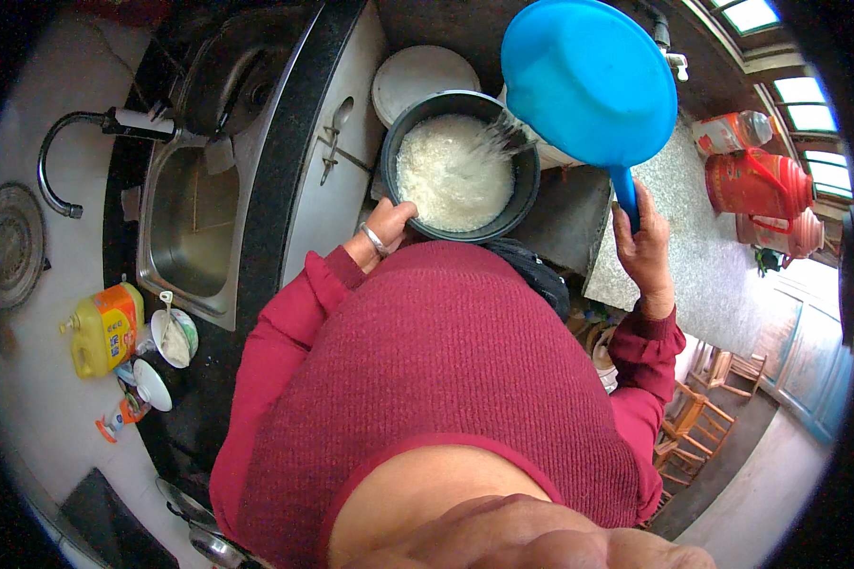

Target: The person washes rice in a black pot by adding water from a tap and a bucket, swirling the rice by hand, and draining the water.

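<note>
A blue plastic water dipper point(588, 81) is tilted over a dark inner pot point(528, 185). Water point(503, 138) streams from its lip into the pot, onto white rice point(438, 180) lying in cloudy water. My right hand point(645, 245) is wrapped around the dipper's handle, right of the pot. On the pot's near left side, my left hand point(389, 224) grips the rim, with a silver bangle on that wrist.
Left stands a steel sink point(194, 209) with a black-and-white faucet point(123, 123). A round white lid point(425, 81) lies behind the pot. Along the counter are a yellow jug point(104, 330) and small bowls point(175, 339). Red thermos flasks point(759, 183) stand right; wooden chairs point(697, 427) are beyond.
</note>
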### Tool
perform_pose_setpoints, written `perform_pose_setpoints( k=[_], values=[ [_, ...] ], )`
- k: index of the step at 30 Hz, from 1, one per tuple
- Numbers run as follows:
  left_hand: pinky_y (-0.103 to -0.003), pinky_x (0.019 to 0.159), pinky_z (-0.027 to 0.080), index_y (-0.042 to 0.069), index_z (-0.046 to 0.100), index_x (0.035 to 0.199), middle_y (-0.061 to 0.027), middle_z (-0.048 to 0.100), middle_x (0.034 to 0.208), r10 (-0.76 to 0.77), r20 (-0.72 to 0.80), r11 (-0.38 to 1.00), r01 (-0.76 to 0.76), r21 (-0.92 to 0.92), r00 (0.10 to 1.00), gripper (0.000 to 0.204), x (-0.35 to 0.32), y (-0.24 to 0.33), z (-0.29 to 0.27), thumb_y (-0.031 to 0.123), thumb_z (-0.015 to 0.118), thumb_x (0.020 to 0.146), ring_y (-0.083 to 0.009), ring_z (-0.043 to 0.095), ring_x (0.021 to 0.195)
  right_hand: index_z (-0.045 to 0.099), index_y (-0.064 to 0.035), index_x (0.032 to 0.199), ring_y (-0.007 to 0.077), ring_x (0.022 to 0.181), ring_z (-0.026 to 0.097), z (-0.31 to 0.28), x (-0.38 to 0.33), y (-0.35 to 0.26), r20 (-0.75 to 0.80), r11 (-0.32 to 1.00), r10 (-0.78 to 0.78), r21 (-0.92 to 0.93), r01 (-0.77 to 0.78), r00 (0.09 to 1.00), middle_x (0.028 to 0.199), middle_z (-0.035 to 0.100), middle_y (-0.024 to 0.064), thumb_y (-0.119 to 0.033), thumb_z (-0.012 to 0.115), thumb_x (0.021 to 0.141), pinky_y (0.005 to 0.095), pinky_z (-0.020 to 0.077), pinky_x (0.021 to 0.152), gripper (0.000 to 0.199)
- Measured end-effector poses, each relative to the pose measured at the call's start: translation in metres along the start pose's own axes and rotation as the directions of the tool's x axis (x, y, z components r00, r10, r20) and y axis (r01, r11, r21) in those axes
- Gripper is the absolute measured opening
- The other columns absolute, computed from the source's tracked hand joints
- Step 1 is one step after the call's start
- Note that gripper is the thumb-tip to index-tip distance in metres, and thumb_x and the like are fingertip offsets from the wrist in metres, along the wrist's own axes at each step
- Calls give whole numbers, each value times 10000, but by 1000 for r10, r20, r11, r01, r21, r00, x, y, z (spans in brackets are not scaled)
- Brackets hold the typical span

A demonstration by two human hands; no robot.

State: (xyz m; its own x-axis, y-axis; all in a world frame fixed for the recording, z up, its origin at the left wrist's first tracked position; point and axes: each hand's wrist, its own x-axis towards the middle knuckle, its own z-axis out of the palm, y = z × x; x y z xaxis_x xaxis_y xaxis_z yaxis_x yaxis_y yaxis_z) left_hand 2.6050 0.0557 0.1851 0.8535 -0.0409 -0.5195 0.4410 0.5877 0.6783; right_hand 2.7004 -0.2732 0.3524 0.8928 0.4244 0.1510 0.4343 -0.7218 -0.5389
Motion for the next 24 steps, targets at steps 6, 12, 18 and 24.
perform_pose_setpoints(
  k=[6,12,18,24],
  values=[
    [-355,695,497,-48,554,1004,-106,614,912,-12,-42,997,15,74,999,257,1,-8,-7,31,478,772,-223,607,800,456,13,1155,283,659,572,0,10,-16,10,997,-68,34,67,998,771,568,145,-79,562,790,356,452,605,391],
    [-359,702,496,-61,553,992,-117,610,904,-13,-68,1000,14,3,998,253,-2,-15,-6,31,478,768,-229,606,801,496,11,1102,60,459,451,8,12,-2,341,574,296,683,-451,892,699,512,21,-155,544,859,212,356,392,298],
    [-347,738,490,-55,526,1045,-117,597,959,80,-100,996,-83,-20,992,307,-4,-32,-8,6,465,751,-222,595,850,498,3,1089,38,416,364,34,41,47,398,266,301,838,-477,866,690,470,3,-173,515,884,184,298,350,271],
    [-326,746,484,-57,517,1061,-95,584,977,226,-148,970,-207,131,963,324,-16,-38,-9,-16,458,745,-202,581,852,482,60,1008,44,500,382,89,84,128,528,-32,394,826,-563,752,722,478,19,-112,490,878,188,324,411,215]
  ],
)
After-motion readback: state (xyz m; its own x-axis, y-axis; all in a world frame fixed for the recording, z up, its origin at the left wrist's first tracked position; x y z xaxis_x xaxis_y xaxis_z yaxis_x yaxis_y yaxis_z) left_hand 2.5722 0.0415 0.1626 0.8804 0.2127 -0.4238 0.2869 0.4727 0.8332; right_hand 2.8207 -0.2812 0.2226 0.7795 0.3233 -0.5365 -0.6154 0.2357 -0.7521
